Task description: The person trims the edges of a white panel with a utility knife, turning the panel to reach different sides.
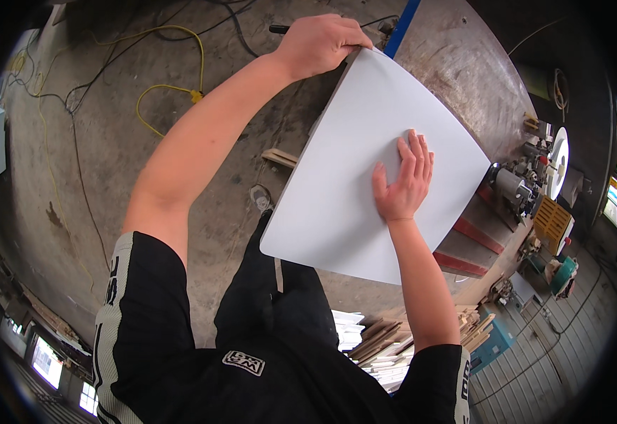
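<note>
Nearest the camera are the person's black short-sleeved shirt [252, 381] and dark trousers, with a stack of pale cut wooden strips [379, 346] on the floor to the right. Just beyond them a large flat white rectangular panel [351, 191] lies on a worn grey metal worktable [464, 85], its near left corner hanging out past the table edge over the concrete floor [110, 141]. The right hand [404, 180] rests palm down near the middle of the panel, fingers spread apart and flat, gripping nothing; pressing like this seems meant to pin the sheet against the table. Farther off, the left hand [319, 42] reaches to the panel's far corner with fingers curled shut over its edge, apparently steadying or guiding that end. A black pen-like object [279, 29] shows just left of that hand; whether the hand holds it I cannot tell. To the right of the panel sits a machine with a white disc [557, 161]. Yellow cable [170, 78] loops across the far floor.
</note>
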Motion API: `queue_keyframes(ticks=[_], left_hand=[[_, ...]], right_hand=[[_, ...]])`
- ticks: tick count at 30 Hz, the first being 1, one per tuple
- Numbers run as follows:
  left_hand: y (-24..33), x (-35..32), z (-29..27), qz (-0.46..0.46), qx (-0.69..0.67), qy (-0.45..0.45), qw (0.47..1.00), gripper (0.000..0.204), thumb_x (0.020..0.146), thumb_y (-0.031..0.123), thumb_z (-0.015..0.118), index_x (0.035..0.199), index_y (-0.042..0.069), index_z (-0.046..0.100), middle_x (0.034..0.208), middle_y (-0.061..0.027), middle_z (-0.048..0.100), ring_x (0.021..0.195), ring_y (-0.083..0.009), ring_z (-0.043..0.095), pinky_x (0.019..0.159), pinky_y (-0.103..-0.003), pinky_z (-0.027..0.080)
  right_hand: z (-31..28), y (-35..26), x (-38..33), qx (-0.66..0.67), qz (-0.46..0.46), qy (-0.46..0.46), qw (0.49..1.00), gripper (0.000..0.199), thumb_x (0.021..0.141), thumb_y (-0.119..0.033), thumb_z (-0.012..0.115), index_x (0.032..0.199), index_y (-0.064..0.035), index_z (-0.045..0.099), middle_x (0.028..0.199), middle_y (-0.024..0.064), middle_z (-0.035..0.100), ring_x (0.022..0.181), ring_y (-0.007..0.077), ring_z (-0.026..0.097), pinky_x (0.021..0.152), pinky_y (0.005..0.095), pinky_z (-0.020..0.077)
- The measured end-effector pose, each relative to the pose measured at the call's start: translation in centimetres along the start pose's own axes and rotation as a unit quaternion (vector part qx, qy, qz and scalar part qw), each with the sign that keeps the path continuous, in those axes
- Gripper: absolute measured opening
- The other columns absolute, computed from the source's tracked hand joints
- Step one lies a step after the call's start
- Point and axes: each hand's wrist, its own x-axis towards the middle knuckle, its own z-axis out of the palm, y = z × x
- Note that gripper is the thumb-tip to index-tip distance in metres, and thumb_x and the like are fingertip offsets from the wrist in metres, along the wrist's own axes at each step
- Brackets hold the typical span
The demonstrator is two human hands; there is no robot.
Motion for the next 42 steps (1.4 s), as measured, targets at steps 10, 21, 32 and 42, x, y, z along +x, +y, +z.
queue_keyframes(ticks=[10, 21, 32, 42], left_hand=[[6.9, -13.4, -4.3, 0.046, -0.057, -0.096, 0.993, 0.025, 0.086, 0.002, 0.070, 0.103, 0.018, 0.080, 0.096, 0.0018, 0.073, 0.093, -0.0244, 0.070, 0.076, -0.040, 0.058], [-0.6, -2.1, -0.3, -0.088, -0.109, 0.028, 0.990, 0.020, 0.100, 0.007, 0.073, 0.119, 0.010, 0.079, 0.112, -0.0048, 0.079, 0.101, -0.0242, 0.075, 0.088, -0.033, 0.058], [2.1, -3.4, -0.1, -0.021, -0.061, -0.007, 0.998, 0.021, 0.094, 0.003, 0.072, 0.112, 0.011, 0.079, 0.102, -0.0034, 0.074, 0.095, -0.0275, 0.072, 0.081, -0.038, 0.057], [11.3, -21.9, -7.2, -0.047, -0.155, -0.223, 0.961, 0.034, 0.087, -0.008, 0.070, 0.106, 0.018, 0.082, 0.096, -0.0034, 0.073, 0.093, -0.0284, 0.071, 0.077, -0.040, 0.058]], right_hand=[[-0.1, -0.1, -0.2, -0.004, 0.014, -0.005, 1.000, 0.055, 0.093, -0.034, 0.070, 0.142, -0.0107, 0.065, 0.164, 0.0118, 0.056, 0.157, 0.0365, 0.046, 0.132, 0.0574, 0.0287], [0.4, 0.2, -0.2, 0.001, 0.003, 0.000, 1.000, 0.055, 0.094, -0.035, 0.069, 0.142, -0.0100, 0.065, 0.164, 0.0120, 0.056, 0.157, 0.0369, 0.047, 0.131, 0.0575, 0.0291], [0.5, 0.0, -0.1, -0.002, 0.009, 0.010, 1.000, 0.055, 0.094, -0.035, 0.068, 0.143, -0.0107, 0.065, 0.164, 0.0116, 0.057, 0.156, 0.0368, 0.047, 0.131, 0.0567, 0.0298], [0.5, -0.1, -0.1, -0.015, 0.026, 0.004, 1.000, 0.052, 0.095, -0.034, 0.067, 0.142, -0.0123, 0.065, 0.165, 0.0095, 0.056, 0.157, 0.0346, 0.046, 0.133, 0.0548, 0.0282]])
